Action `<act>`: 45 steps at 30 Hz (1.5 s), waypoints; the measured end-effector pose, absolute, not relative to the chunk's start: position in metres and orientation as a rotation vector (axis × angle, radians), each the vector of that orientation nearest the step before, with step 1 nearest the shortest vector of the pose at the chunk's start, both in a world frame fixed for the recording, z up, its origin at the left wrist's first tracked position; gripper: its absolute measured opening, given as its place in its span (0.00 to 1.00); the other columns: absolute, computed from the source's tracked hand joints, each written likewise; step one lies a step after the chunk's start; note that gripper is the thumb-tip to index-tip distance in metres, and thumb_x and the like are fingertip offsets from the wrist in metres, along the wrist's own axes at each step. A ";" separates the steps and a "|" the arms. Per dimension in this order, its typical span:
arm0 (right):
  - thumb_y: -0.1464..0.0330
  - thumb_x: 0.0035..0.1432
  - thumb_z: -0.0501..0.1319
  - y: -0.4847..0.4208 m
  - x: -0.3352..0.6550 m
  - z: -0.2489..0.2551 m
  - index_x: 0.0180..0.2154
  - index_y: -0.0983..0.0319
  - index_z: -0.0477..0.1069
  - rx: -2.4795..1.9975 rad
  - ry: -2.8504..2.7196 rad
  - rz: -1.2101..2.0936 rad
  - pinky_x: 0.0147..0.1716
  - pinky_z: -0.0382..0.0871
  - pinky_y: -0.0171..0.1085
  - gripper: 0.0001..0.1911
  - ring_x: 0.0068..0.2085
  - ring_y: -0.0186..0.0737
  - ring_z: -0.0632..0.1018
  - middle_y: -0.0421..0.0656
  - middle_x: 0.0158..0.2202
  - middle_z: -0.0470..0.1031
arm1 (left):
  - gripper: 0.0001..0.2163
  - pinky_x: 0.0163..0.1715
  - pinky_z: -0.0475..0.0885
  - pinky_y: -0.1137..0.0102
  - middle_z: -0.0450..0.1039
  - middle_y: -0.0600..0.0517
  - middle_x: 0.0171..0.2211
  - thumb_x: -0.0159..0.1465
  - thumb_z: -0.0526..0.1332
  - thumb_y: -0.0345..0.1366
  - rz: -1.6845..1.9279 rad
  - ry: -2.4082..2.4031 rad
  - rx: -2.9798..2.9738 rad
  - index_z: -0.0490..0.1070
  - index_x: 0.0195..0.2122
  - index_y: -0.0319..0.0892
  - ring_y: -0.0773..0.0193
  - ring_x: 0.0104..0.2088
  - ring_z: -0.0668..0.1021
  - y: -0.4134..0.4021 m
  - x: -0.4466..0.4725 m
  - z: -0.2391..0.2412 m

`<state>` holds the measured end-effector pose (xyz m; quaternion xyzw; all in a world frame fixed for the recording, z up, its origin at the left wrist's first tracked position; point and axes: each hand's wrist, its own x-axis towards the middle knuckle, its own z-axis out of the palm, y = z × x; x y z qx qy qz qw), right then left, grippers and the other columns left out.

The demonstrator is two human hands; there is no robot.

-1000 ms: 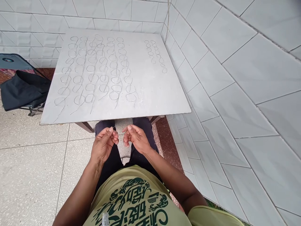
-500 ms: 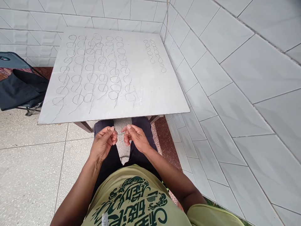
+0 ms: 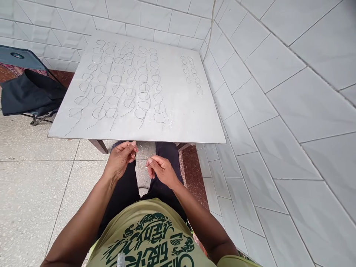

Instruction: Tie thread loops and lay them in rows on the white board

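My left hand point(image 3: 120, 158) is closed in a pinch in front of the table edge, holding a thin, light curved wire point(image 3: 139, 146) that arcs out past the fingertips. Just to its right and a little lower, my right hand point(image 3: 163, 170) also pinches thin wire point(image 3: 143, 166), which bends toward the left. Whether both hands hold one piece or two separate ones I cannot tell. On the white board of the table point(image 3: 191, 122) lie several rows of thin wire rings point(image 3: 99, 113), many with long loose tails.
Two short rows of smaller rings point(image 3: 199, 92) lie at the board's right side. A tiled wall point(image 3: 250, 122) stands close on the right and another runs along the back. At the left is a folding chair with dark cloth point(image 3: 30, 92). My legs are under the table edge.
My hands have drawn slightly apart, the right one now lower than the left. More of the curved wire shows between them. The head view has turned a little.
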<state>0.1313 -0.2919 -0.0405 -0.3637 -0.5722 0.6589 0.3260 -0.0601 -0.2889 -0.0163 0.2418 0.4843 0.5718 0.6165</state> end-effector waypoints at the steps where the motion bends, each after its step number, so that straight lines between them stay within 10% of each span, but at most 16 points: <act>1: 0.52 0.70 0.55 -0.293 0.131 -0.040 0.35 0.61 0.70 -0.955 -1.522 1.719 0.22 0.66 0.31 0.21 0.21 0.30 0.71 0.36 0.22 0.70 | 0.16 0.18 0.57 0.76 0.71 0.51 0.28 0.58 0.73 0.44 1.320 1.125 0.566 0.74 0.26 0.37 0.73 0.22 0.66 -0.287 -0.060 -0.016; 17: 0.53 0.68 0.57 -0.292 0.129 -0.043 0.37 0.60 0.70 -1.019 -1.453 1.675 0.18 0.67 0.31 0.17 0.18 0.31 0.72 0.34 0.20 0.70 | 0.18 0.16 0.50 0.75 0.65 0.55 0.21 0.56 0.74 0.42 1.209 1.124 0.681 0.67 0.20 0.39 0.75 0.18 0.62 -0.286 -0.064 -0.017; 33: 0.51 0.66 0.59 -0.264 0.143 -0.034 0.36 0.61 0.69 -0.906 -1.182 1.722 0.17 0.67 0.32 0.19 0.18 0.32 0.72 0.34 0.20 0.71 | 0.19 0.19 0.63 0.76 0.74 0.49 0.30 0.61 0.68 0.53 1.373 1.405 0.705 0.75 0.36 0.39 0.69 0.24 0.71 -0.302 -0.070 -0.028; 45: 0.58 0.72 0.47 -0.102 0.233 -0.003 0.36 0.59 0.66 -1.468 -1.649 0.719 0.22 0.65 0.32 0.17 0.22 0.33 0.74 0.38 0.25 0.74 | 0.24 0.28 0.72 0.66 0.77 0.49 0.33 0.59 0.62 0.60 1.155 2.034 0.890 0.73 0.38 0.42 0.58 0.30 0.77 -0.332 -0.117 -0.104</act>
